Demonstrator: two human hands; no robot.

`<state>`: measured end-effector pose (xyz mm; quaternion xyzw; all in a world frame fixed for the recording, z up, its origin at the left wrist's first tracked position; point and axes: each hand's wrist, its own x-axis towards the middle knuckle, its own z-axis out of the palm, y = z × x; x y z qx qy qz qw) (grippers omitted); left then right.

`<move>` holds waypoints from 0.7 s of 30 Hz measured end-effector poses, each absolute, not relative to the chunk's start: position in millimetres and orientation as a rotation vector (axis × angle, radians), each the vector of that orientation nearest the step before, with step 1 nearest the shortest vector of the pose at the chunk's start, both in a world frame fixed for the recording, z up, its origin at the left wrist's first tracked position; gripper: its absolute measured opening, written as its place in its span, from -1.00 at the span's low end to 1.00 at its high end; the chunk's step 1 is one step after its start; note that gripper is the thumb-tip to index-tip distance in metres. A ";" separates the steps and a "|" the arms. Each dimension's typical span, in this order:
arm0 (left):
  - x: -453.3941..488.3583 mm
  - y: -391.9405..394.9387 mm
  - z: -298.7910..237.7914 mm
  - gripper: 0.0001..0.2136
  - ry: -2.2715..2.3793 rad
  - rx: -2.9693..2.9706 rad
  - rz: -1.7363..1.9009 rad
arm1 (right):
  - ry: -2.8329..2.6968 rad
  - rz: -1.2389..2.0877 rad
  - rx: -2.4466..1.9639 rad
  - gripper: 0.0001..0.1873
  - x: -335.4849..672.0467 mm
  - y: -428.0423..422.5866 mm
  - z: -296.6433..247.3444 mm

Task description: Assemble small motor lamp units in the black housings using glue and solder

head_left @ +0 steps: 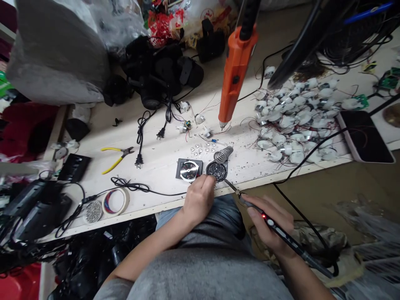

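Note:
My right hand (271, 225) is closed around a slim black soldering iron (281, 231) with a red light on its body. The iron's tip reaches up to the round black cleaning pad (216, 170) of the stand at the bench edge. A coiled metal holder (223, 154) rises from that stand. My left hand (199, 199) rests at the bench edge with its fingers pinched together right beside the pad and a small black square holding a shiny disc (189, 170). What the left fingers hold is too small to make out.
An orange electric screwdriver (235, 71) hangs above the bench. A heap of small white motors with wires (296, 116) lies to the right, next to a dark tablet (364, 135). Yellow pliers (116, 157), a tape roll (115, 201), black plugs and cables (140, 137) lie to the left.

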<state>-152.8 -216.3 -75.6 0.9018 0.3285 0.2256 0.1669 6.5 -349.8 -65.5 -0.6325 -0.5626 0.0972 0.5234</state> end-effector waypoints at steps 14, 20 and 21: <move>-154.8 -215.3 -82.2 -0.88 0.801 2.548 0.839 | -1.368 0.230 -1.487 -0.65 4.9 -344.8 -69.3; -154.4 -215.0 -81.3 -0.87 0.804 2.570 0.793 | -1.323 0.265 -1.465 -0.67 2.6 -344.7 -71.1; -154.4 -215.0 -81.1 -0.86 0.807 2.575 0.782 | -1.314 0.293 -1.475 -0.67 2.2 -344.8 -70.1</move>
